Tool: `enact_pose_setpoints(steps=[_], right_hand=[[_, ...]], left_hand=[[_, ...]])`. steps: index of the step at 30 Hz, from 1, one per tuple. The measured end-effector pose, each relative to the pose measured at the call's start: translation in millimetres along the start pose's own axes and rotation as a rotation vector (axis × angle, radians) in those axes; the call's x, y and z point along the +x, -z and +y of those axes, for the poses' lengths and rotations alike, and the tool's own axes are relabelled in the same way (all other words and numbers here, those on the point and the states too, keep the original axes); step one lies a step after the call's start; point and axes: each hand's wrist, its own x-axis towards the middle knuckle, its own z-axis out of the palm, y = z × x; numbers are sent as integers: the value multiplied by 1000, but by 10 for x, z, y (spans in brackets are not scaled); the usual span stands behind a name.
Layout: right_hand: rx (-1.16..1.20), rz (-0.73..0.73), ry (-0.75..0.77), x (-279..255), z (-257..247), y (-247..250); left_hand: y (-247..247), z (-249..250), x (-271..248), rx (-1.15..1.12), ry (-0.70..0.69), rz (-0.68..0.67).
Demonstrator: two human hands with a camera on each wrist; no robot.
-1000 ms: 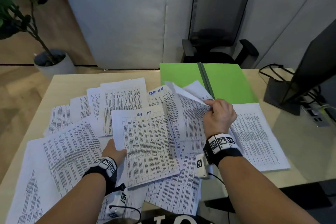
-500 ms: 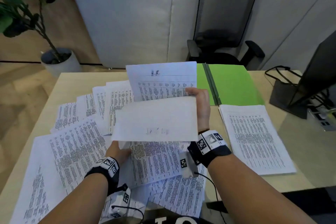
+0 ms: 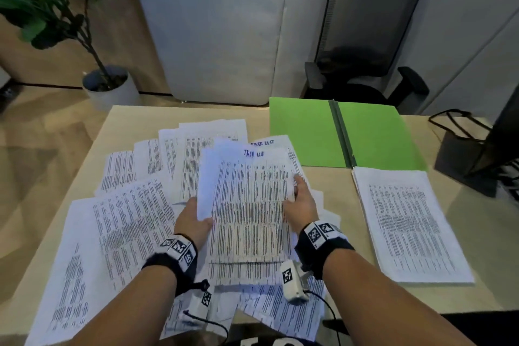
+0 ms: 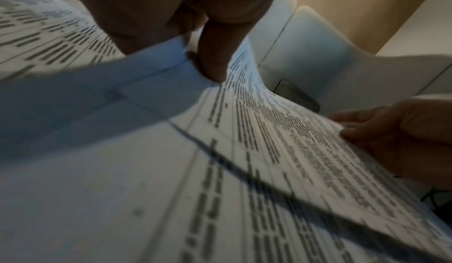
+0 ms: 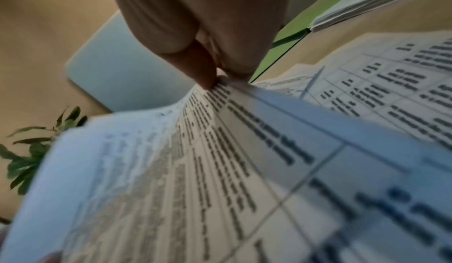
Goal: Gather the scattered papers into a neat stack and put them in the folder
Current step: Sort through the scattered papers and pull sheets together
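Held sheets (image 3: 250,205) mid-frame, long axis running away from camera, "TASK LIST" heading at the far end. Pinched on the left edge by left hand (image 3: 193,222), on the right edge by right hand (image 3: 302,206). Loose papers (image 3: 132,222) fanned underneath on the table (image 3: 488,236). Neat stack (image 3: 407,222) lower right, open green folder (image 3: 306,135) just beyond it.

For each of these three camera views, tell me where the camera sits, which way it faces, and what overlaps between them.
Head: worn high, facing forward and down at the desk; both forearms, left hand and right hand show.
Left wrist: along the left hand toward the held sheets; its thumb and the right hand show.
Right wrist: along the right hand's fingers, across the sheets toward the green folder and plant.
Shared: all three show the held sheets.
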Motion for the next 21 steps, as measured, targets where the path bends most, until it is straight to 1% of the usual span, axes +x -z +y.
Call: enact_pose_setpoints(steps=[2, 4, 5, 7, 9, 11, 13, 15, 19, 21], right_hand=[[28, -50, -31, 61, -84, 83], [115, -96, -24, 78, -214, 140], [176, -104, 32, 79, -296, 150], [293, -67, 197, 22, -508, 134], [362, -29, 348, -61, -702, 112], [382, -49, 431, -146, -804, 84], [375, -87, 421, -203, -758, 46], [375, -108, 368, -223, -628, 8], [315, -28, 304, -91, -445, -77], [276, -19, 259, -20, -383, -147]], left_hand=[[89, 132, -1, -113, -38, 63], [209, 296, -9, -251, -83, 91], [266, 377, 0, -315, -116, 94], [375, 502, 31, -442, -190, 109], [475, 613, 40, -592, -246, 151], [533, 667, 11, -684, -283, 170], [518, 637, -2, -705, -273, 168], [460, 571, 9, -657, -218, 169], [330, 472, 46, -602, -76, 158], [260, 425, 73, -539, -32, 137]])
